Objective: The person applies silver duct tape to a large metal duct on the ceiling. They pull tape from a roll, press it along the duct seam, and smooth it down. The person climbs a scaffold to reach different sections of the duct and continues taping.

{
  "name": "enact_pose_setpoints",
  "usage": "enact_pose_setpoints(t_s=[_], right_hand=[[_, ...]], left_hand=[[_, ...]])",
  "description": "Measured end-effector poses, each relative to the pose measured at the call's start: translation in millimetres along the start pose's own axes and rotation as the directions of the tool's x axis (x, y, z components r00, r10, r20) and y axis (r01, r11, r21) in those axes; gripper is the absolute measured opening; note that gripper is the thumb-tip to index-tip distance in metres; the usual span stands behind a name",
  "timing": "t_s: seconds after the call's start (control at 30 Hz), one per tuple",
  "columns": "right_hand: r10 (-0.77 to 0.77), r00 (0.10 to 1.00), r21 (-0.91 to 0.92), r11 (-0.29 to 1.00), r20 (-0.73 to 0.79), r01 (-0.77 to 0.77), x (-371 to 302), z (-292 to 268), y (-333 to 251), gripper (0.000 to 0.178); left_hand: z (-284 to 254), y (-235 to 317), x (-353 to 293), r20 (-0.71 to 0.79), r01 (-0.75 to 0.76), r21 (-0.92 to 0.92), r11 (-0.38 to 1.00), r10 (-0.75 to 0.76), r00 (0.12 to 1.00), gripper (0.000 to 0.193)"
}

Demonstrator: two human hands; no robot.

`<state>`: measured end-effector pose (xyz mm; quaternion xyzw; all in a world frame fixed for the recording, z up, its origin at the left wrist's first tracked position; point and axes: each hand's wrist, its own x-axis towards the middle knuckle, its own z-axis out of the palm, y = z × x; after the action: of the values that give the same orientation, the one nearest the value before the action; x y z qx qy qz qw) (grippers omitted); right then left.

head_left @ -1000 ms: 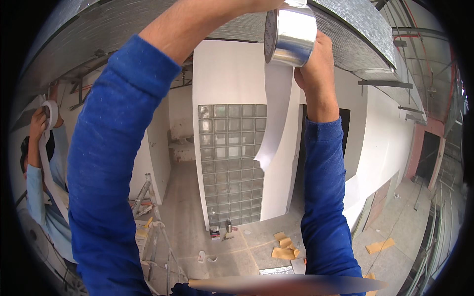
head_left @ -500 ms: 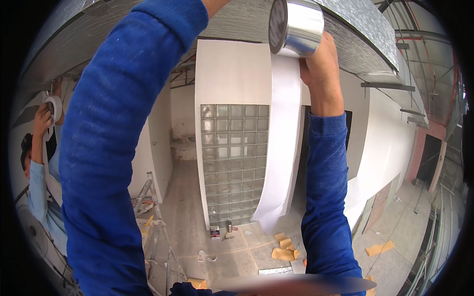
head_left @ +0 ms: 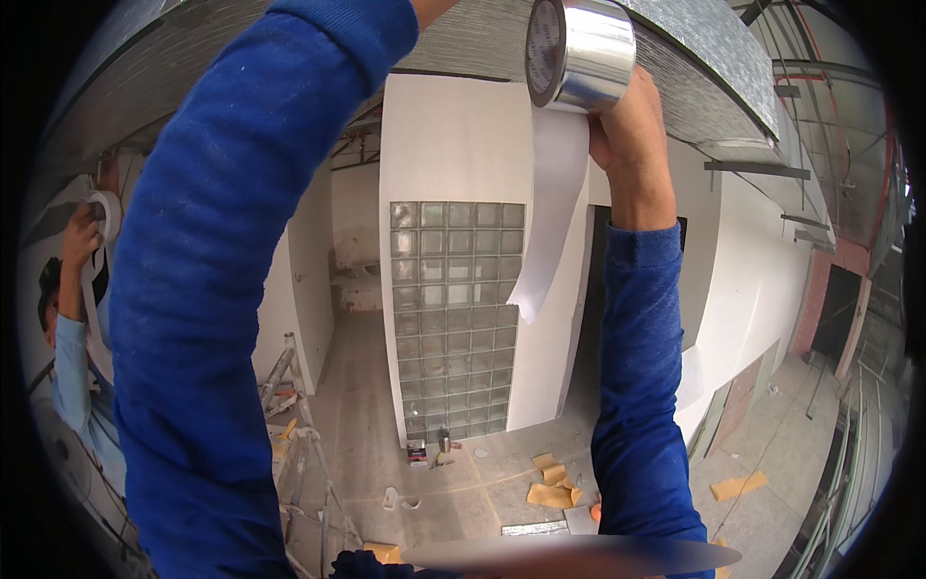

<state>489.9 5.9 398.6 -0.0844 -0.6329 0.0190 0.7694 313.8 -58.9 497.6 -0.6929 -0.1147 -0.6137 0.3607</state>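
My right hand (head_left: 634, 130), raised at the upper middle, is closed on a roll of silver foil tape (head_left: 598, 56). From beneath the roll hangs a long white strip of backing paper (head_left: 561, 198). The strip's ragged lower end curls leftward, in front of the glass-block panel. My left arm, in a blue sleeve (head_left: 207, 280), reaches up past the top edge, with only a bit of wrist showing; the left hand itself is out of sight. Overhead runs a foil-covered duct (head_left: 453, 50), close to the roll.
At the far left another person (head_left: 72, 338) holds a white roll of tape (head_left: 104, 214). A ladder (head_left: 301, 434) stands below my left arm. Brown paper scraps (head_left: 555, 494) and a small can (head_left: 445, 441) are on the floor. Metal brackets (head_left: 757, 169) jut out at the right.
The strip's lower end has gone from near floor level in the picture up to the middle of the glass blocks, and now curls left. My left sleeve has shifted slightly; the roll has barely moved.
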Motion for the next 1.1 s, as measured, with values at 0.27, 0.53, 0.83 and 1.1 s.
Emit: enact_pose_setpoints(t_s=[0.27, 0.53, 0.83, 1.1], right_hand=[[0.079, 0.993, -0.215, 0.975, 0.086, -0.059, 4.2, -16.5, -2.4, 0.036], [0.02, 0.999, -0.072, 0.997, 0.028, -0.018, -4.5, -5.8, -1.0, 0.025], [0.031, 0.999, -0.07, 0.997, 0.024, -0.029, -2.4, -8.5, 7.1, 0.023], [0.048, 0.999, -0.003, 0.999, 0.005, -0.048, -3.6, -5.8, 7.2, 0.023]], left_hand=[[13.9, -5.5, 15.0, -0.11, -0.021, 0.12, 0.993, 0.034, 0.993, 0.021], [8.3, -33.7, 21.2, -0.099, -0.218, 0.046, 0.975, 0.222, 0.97, 0.013], [11.5, -49.2, -7.8, -0.198, -0.566, 0.035, 0.824, 0.561, 0.804, 0.013], [3.4, -48.7, -14.6, -0.107, -0.503, -0.01, 0.864, 0.5, 0.86, 0.018]])
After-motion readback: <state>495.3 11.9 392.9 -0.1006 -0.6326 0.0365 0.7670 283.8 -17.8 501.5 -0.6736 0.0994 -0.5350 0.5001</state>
